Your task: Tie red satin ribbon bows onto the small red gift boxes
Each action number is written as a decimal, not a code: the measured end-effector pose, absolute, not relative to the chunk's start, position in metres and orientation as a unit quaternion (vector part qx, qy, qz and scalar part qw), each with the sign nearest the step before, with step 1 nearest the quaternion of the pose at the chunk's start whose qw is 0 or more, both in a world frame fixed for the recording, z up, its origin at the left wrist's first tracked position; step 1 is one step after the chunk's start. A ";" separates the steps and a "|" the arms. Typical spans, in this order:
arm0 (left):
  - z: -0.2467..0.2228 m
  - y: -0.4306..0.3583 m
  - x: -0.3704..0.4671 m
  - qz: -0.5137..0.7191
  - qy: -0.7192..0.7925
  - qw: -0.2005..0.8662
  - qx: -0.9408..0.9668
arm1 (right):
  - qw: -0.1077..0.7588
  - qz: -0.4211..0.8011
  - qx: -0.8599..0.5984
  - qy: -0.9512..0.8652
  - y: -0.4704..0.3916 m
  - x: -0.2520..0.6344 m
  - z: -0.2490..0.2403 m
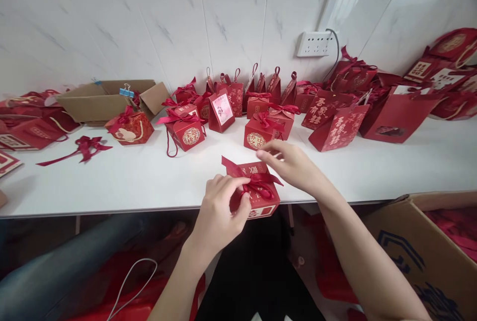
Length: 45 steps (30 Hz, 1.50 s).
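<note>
Red satin ribbon sits pinched between the thumb and forefinger of the left hand (225,201), at one loop of the ribbon bow (264,179) on top of the gift box (265,210). That box is at the front of the white table (167,192), directly before the person, its near face overlapping the table's edge in this view. The right hand (288,162) hangs just behind it, fingers loosely bent and seemingly holding nothing.

As far as I can judge, the box is folded and closed and its bow is mostly formed, with loops and tails showing; perhaps only tightening or straightening remains. Just beyond stand boxes that look finished, among them a box with a round gold emblem (254,138) and a corded box (188,134), both topped with bows. A loose bow (86,148) lies at the left, attached to nothing. To the right, a large carton (395,241) contains a red heap (456,226).

The left fingers cover the knot's near side and much of the box top, so I cannot tell how tight the knot is. The carton is cut off by the frame, and its heap is too unclear to identify.
</note>
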State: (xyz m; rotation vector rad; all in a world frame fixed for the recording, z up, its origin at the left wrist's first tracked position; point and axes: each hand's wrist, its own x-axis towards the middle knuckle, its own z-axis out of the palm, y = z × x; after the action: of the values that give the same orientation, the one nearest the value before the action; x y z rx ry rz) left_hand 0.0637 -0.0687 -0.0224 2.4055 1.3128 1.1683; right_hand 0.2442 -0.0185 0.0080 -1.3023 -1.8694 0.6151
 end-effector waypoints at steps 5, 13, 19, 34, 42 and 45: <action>-0.021 -0.068 0.065 0.366 0.432 0.063 0.822 | 0.329 0.384 -0.517 -0.691 -0.032 0.271 -0.020; -0.024 -0.066 0.065 0.365 0.432 0.072 0.822 | 0.348 0.431 -0.496 -0.668 -0.016 0.273 0.002; -0.021 -0.066 0.066 0.334 0.447 0.065 0.827 | 0.361 0.383 -0.458 -0.717 0.028 0.238 0.017; -0.015 -0.064 0.071 0.306 0.470 0.083 0.824 | 0.260 0.127 -0.643 -0.709 -0.084 0.242 0.012; 0.001 -0.058 0.075 0.238 0.499 0.105 0.827 | 0.232 0.169 -0.619 -0.731 -0.075 0.238 0.011; 0.003 -0.056 0.075 0.231 0.503 0.115 0.825 | 0.268 0.222 -0.598 -0.722 -0.070 0.241 0.009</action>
State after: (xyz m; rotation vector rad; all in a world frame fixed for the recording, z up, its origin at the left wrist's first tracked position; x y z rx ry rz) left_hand 0.0753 -0.0562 0.0029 2.4179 1.4751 0.6765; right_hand 0.2407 -0.0700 0.0085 -1.6136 -1.9471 0.5993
